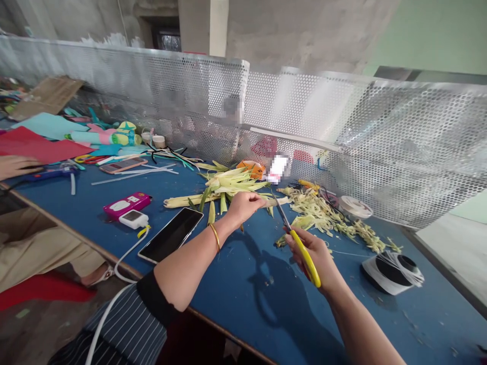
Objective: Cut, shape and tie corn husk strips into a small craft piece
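The left hand (246, 207) pinches a pale, thin husk strip (277, 201), fingers nearly closed. The right hand (317, 256) curls around yellow-handled metal scissors (303, 252), their blades crossing the strip in view; contact is unclear. Leafy green-yellow husks (232, 181) lie beyond on the flat blue desk (224, 289), before a perforated silvery screen (297, 101) and grey wall (304, 30).

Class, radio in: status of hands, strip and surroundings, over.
Left hand pinching pale husk strip. Right hand holding yellow-handled scissors, blades at strip. Husk pile just beyond; dark-screened phone beside left forearm.
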A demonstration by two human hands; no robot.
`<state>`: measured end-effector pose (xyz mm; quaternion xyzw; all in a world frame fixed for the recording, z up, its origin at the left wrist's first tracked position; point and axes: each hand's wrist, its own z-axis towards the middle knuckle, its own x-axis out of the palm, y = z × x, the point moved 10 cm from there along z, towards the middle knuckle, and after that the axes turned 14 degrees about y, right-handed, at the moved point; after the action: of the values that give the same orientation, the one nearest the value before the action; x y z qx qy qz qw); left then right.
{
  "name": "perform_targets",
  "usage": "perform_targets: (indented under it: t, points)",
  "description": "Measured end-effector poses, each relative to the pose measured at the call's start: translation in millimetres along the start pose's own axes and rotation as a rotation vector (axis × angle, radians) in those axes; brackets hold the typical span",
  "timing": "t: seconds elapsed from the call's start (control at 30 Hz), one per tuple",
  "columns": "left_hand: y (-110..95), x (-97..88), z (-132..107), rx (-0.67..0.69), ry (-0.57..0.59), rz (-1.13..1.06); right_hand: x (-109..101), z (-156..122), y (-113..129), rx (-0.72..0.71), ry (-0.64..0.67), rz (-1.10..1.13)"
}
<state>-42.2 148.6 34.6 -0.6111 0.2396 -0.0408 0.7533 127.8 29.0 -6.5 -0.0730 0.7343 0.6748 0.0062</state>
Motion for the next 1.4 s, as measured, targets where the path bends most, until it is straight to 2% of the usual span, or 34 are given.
perform_targets:
  t: [0.1,0.27,0.47,0.57,0.77,0.93,1.03,1.13,1.27,1.4]
  points:
    - [3.2,3.2,2.2,0.002,0.034,0.02,0.6,0.1,-0.2,-0.008,-0.001,0.016]
    - [6.0,-4.3,0.3,-0.051,-0.034,0.024,-0.4,0.7,-0.6,-0.023,-0.008,-0.015]
    - [5.9,1.4,0.8,-0.062,0.022,-0.036,-1.2,2.6,-3.6,-0.057,-0.008,0.005]
    - [7.7,0.3,2.1,-0.043,0.002,-0.111,1.4,-0.1,1.2,-0.11,-0.009,0.056]
    - [14.1,-16.5,0.9,-0.066,-0.157,-0.286,24.1,-6.2,15.0,-0.201,0.138,0.086]
    - [15.6,-44.5,-6.5,0.014,-0.429,-0.281,9.9,-12.3,27.9,-0.389,0.017,0.079]
    - [18.7,-57.6,-14.9,0.054,-0.589,-0.259,22.2,-9.6,23.3,-0.352,0.142,0.016]
    - [10.8,-64.8,-25.3,0.1,-0.685,-0.159,38.9,-9.6,12.9,-0.252,0.262,-0.031]
    - [-10.3,-60.2,-37.6,0.192,-0.719,0.012,48.9,-11.8,6.7,-0.197,0.314,-0.102]
    - [-22.3,-37.7,-43.8,0.297,-0.666,0.064,45.9,-9.2,5.3,-0.214,0.303,-0.07]
